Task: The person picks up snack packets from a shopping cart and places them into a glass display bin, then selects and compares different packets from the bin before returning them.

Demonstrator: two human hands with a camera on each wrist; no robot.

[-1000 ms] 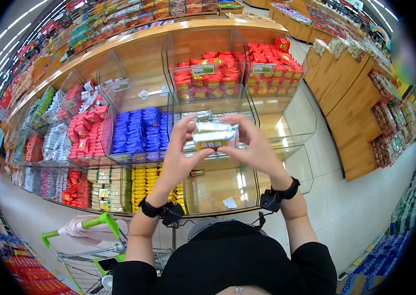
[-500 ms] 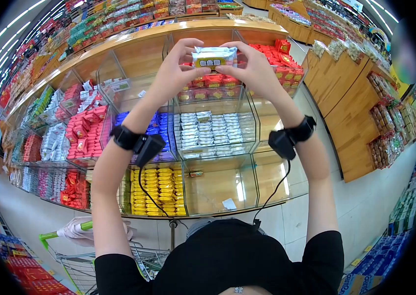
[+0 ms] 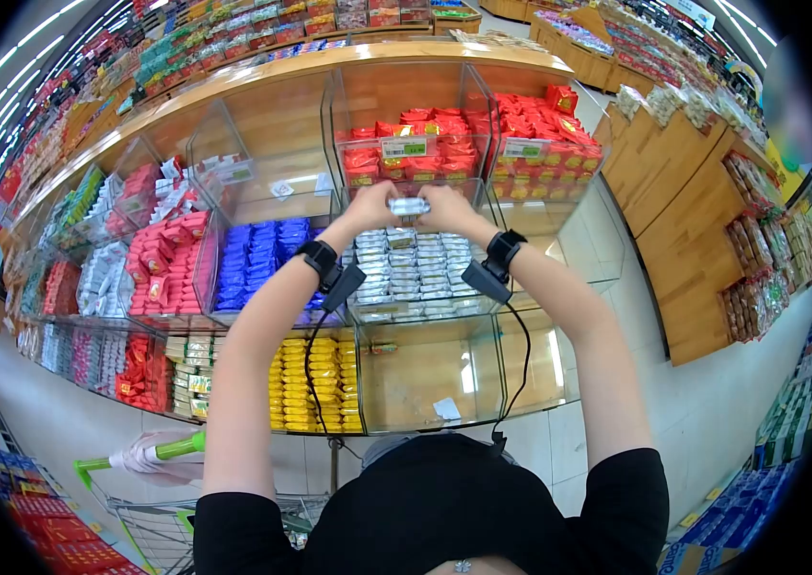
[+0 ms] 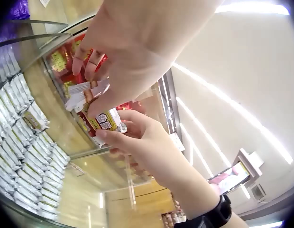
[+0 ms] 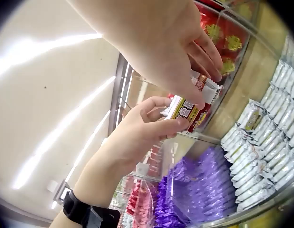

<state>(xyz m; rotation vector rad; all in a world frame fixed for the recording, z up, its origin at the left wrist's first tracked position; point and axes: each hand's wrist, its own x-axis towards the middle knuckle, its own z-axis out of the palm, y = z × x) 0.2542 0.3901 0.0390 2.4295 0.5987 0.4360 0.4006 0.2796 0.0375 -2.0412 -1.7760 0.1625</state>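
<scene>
Holding the packet [image 3: 409, 206] up in both hands looks like your current step. Your left grip [image 3: 368, 209] pinches one end, your right grip [image 3: 449, 211] the other. Each is closed down to packet thickness, thumbs at the labelled side. Packet's in the air over the far end of the rows of white packets [image 3: 416, 273], red packs [image 3: 444, 129] just beyond. Next move, my read: one grip has to let go, so the other needs a firm pinch. Go easy, it's likely crushable.
</scene>
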